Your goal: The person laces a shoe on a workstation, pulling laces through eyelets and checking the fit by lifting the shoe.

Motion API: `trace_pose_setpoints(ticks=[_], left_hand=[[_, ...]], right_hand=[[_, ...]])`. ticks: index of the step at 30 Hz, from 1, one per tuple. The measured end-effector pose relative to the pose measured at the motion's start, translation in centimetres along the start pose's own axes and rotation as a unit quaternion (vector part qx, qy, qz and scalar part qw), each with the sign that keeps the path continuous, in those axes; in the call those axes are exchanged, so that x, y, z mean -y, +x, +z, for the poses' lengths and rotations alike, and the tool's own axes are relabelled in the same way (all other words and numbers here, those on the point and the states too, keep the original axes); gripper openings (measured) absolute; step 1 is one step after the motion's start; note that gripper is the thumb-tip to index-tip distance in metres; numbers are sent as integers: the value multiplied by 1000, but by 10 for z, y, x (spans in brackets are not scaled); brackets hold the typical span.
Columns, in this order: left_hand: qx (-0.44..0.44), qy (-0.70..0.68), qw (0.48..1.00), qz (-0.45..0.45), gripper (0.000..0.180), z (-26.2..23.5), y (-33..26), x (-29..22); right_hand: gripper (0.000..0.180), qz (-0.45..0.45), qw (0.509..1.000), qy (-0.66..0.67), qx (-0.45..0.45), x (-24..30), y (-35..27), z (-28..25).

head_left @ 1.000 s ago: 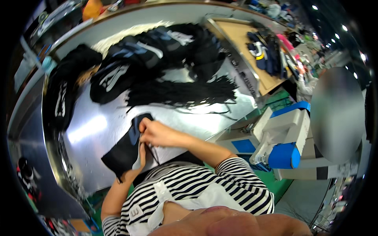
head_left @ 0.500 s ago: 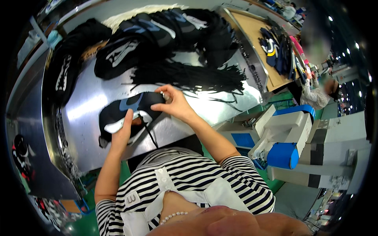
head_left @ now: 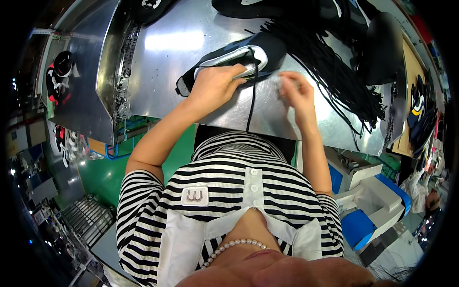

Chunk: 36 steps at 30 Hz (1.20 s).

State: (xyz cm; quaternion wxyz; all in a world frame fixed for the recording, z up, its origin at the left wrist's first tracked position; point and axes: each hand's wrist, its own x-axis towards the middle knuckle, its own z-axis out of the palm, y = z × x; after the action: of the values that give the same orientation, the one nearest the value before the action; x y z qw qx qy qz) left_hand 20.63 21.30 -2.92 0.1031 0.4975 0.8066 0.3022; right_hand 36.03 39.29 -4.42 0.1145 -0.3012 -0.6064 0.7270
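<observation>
Bright overhead glare on the steel table (head_left: 167, 43), heavy fisheye bending, dark vignetted rim.

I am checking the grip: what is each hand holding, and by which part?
The left hand presses on the black shoe upper at its white-edged opening. The right hand pinches something small; what it is cannot be told.

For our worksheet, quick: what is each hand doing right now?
Left hand: closed on the black shoe.
Right hand: pinching a black lace, it seems.

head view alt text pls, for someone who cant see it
A person's left hand presses a black shoe upper onto a metal table while the right hand pinches a black lace beside it. A pile of black laces lies to the right.
</observation>
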Motion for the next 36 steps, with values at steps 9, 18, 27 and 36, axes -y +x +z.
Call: trace_pose_setpoints(ticks=[9, 18, 27, 36], left_hand=[[-148, -25, 987, 60, 28, -47, 46, 2], [110, 25, 992, 65, 25, 4, 25, 16], [109, 180, 977, 42, 23, 3, 26, -26], [109, 145, 982, 46, 19, 7, 33, -26]], right_hand=[[19, -32, 888, -329, 319, -31, -51, -10], [15, -14, 977, -207, 39, -5, -59, -36], [18, -162, 984, -79, 12, -2, 27, 0], [14, -219, 972, -81, 35, 2, 29, -7]])
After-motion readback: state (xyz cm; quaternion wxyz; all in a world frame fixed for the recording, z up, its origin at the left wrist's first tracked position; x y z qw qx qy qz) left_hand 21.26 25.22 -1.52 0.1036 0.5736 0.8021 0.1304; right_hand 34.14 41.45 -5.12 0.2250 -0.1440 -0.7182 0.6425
